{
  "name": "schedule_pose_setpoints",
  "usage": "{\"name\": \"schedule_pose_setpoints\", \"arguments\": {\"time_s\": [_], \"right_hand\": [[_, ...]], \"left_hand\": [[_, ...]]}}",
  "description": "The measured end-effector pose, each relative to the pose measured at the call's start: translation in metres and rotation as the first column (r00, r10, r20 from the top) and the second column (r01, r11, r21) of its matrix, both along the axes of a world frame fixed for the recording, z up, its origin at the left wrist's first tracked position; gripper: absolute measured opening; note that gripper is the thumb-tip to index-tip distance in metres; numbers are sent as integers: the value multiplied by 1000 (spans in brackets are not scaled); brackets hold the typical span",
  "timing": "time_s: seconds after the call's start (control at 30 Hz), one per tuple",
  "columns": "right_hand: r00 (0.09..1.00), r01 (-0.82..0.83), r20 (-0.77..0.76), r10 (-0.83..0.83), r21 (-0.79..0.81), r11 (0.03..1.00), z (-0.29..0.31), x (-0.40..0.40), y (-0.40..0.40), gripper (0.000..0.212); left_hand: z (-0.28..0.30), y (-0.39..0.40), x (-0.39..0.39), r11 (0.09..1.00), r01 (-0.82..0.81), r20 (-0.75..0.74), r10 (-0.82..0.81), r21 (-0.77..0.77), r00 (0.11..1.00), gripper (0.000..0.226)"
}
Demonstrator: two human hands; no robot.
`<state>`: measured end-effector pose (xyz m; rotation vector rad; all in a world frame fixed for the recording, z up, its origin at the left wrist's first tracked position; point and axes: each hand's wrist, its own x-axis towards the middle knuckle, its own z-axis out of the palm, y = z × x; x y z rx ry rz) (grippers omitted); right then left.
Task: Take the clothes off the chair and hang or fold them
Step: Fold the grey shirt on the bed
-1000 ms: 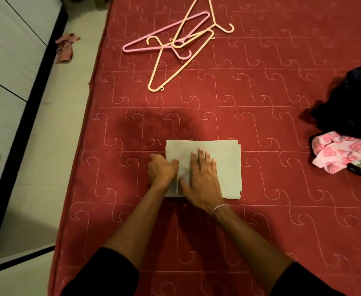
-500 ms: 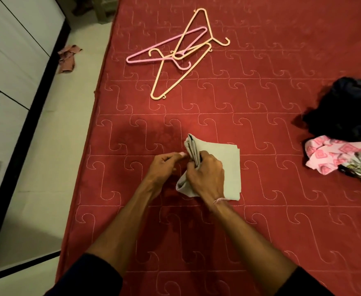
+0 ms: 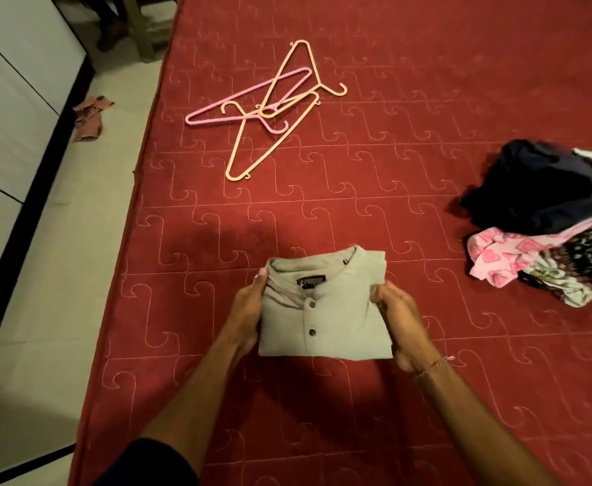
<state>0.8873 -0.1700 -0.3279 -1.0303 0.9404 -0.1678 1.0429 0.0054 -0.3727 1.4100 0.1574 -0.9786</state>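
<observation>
The shirt (image 3: 326,306), grey and folded into a compact rectangle, lies collar-up and button placket facing the camera on the red bed (image 3: 375,205), near its left edge. The left hand (image 3: 247,315) grips the shirt's left edge, fingers curled underneath and thumb on the collar. The right hand (image 3: 401,322) grips the right edge, thumb on top of the fabric. Three hangers (image 3: 270,110), one pink and two cream, lie overlapped farther up the bed. A clothes pile (image 3: 546,219), dark and patterned, sits at the right, well apart from the shirt.
</observation>
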Motion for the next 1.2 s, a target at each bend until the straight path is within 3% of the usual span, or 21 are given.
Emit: {"name": "schedule_pose_setpoints", "arguments": {"time_s": [0.13, 0.2, 0.3, 0.33, 0.4, 0.5, 0.63, 0.77, 0.97, 1.07, 1.2], "right_hand": [[953, -111, -299, 46, -203, 973, -49, -25, -14, 16], [920, -206, -390, 43, -387, 899, -63, -28, -15, 10], [828, -414, -561, -23, -639, 648, -71, -26, -12, 35], [821, -424, -569, -51, -668, 612, -72, -25, -12, 40], [854, -340, -512, -92, -683, 646, -72, -21, -14, 33], [907, -146, -388, -164, -655, 741, -76, -16, -20, 7], [947, 75, -237, -215, -487, 870, -75, -13, -24, 7], [954, 194, -136, -267, -399, 896, -75, -11, -31, 6], [915, 84, -293, -277, -533, 842, -93, -8, -34, 13], [881, -25, -374, -291, -650, 760, -91, -7, -32, 23], [825, -218, -516, -229, -666, 714, -83, -10, -21, 35]], "left_hand": [[-17, -3, -14, 945, -1, 273, -93, 326, 958, 31], [-24, -1, -19, 897, -55, 426, -154, 439, 892, 23], [-28, 7, -19, 873, -185, 584, -132, 451, 801, 10], [-28, 9, -17, 877, -196, 610, -131, 439, 781, 7], [-25, 11, -11, 886, -183, 639, -152, 426, 754, 7], [-26, 7, 1, 899, -129, 556, -141, 418, 819, 7], [-33, 1, 14, 912, -82, 402, -95, 401, 911, 10], [-32, -5, 19, 951, -143, 365, 35, 273, 930, 8], [-35, -20, 17, 929, -176, 331, 62, 325, 942, 10], [-36, -25, 17, 913, -193, 361, 55, 360, 931, 12], [-34, -31, 19, 894, -229, 287, 120, 384, 950, 15]]}}
